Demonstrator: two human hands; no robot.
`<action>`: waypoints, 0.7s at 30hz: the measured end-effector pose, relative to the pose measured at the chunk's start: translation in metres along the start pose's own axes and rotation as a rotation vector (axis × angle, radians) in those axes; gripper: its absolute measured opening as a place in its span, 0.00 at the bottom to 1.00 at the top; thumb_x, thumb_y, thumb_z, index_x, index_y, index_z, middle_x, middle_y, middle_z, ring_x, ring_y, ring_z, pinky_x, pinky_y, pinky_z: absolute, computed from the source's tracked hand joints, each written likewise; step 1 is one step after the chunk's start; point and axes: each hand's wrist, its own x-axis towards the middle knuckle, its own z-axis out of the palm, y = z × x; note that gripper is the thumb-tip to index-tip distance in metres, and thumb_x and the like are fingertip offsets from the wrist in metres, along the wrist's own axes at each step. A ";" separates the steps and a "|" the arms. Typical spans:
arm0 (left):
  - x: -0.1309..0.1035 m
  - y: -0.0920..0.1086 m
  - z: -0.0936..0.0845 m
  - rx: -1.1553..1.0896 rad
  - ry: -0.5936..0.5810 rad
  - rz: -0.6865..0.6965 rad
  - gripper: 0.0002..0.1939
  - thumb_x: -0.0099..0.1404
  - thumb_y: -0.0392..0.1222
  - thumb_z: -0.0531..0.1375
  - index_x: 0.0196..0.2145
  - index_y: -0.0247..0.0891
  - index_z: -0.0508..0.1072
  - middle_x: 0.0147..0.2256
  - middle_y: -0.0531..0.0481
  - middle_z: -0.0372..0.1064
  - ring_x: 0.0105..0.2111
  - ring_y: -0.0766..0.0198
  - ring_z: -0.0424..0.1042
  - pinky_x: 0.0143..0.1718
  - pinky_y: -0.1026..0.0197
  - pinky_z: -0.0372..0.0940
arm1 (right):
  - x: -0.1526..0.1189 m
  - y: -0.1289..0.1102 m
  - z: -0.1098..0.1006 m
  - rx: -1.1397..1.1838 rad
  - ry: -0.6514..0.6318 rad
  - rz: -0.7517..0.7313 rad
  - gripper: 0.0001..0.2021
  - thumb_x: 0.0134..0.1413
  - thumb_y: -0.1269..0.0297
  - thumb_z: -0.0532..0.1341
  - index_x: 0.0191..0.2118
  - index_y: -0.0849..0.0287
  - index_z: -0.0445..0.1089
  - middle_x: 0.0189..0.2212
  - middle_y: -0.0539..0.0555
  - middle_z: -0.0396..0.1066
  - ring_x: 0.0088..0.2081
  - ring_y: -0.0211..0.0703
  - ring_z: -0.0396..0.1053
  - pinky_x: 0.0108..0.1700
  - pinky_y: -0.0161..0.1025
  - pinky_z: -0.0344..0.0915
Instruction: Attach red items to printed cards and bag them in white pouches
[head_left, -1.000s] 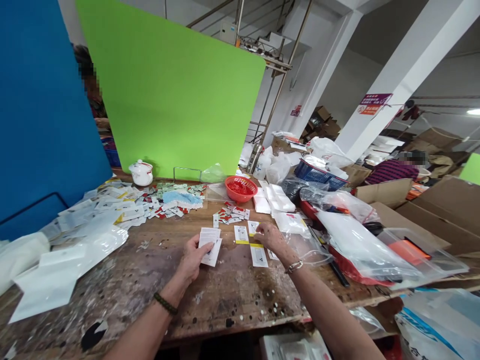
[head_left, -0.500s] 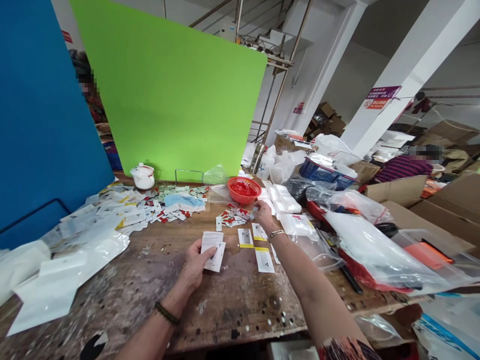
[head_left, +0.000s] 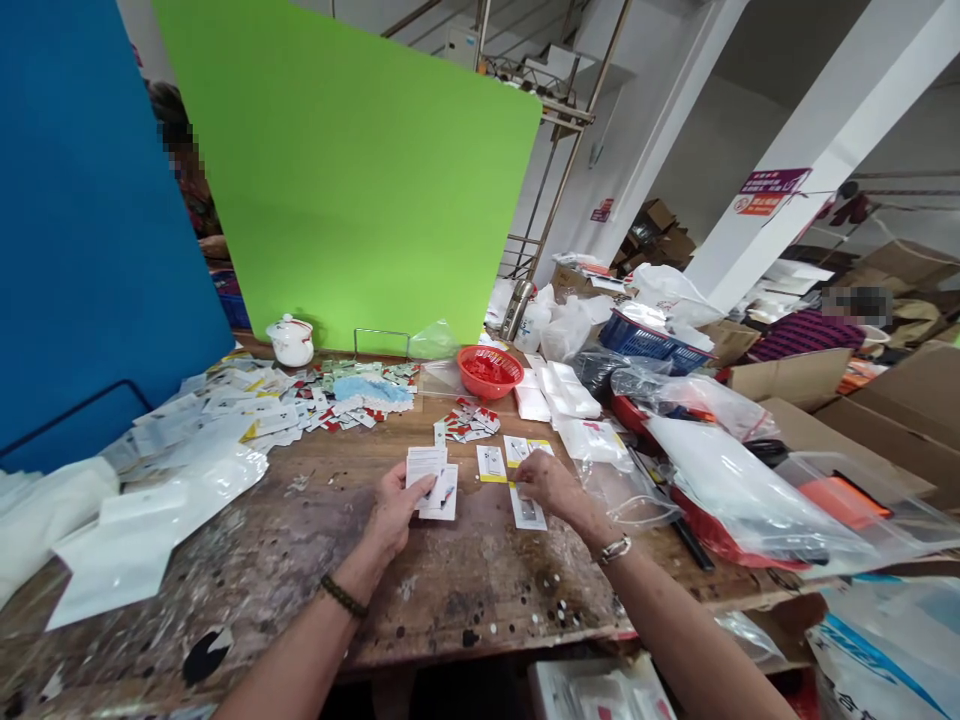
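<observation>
My left hand (head_left: 395, 505) grips a couple of white printed cards (head_left: 442, 492), thumb on top, above the table. My right hand (head_left: 546, 482) has moved over a small group of cards with yellow edges, its fingers bent down together; what they hold, if anything, is hidden. One yellow-edged card (head_left: 491, 462) lies to the left of those fingers. Another card (head_left: 529, 512) lies just below them, partly covered. Behind them is a small pile of red and white packets (head_left: 469, 420). Beyond it stands a red plastic basket (head_left: 491, 372) with red pieces inside.
A large heap of white packets (head_left: 247, 405) spreads over the left of the wooden table (head_left: 315, 560). A lidded white pot (head_left: 290, 340) stands before a green partition (head_left: 360, 180). Plastic bags (head_left: 750, 490) and a blue basket (head_left: 652, 345) crowd the right side.
My right hand has drawn back from the red and white packet pile to the yellow-edged cards. My left hand still holds its cards in nearly the same place.
</observation>
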 end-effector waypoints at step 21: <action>0.014 0.001 -0.011 -0.038 0.249 0.082 0.15 0.45 0.35 0.68 0.34 0.35 0.74 0.31 0.47 0.77 0.25 0.61 0.75 0.25 0.61 0.69 | 0.083 -0.093 0.098 -0.089 0.055 0.066 0.13 0.46 0.67 0.64 0.41 0.60 0.73 0.53 0.63 0.62 0.45 0.50 0.68 0.45 0.43 0.62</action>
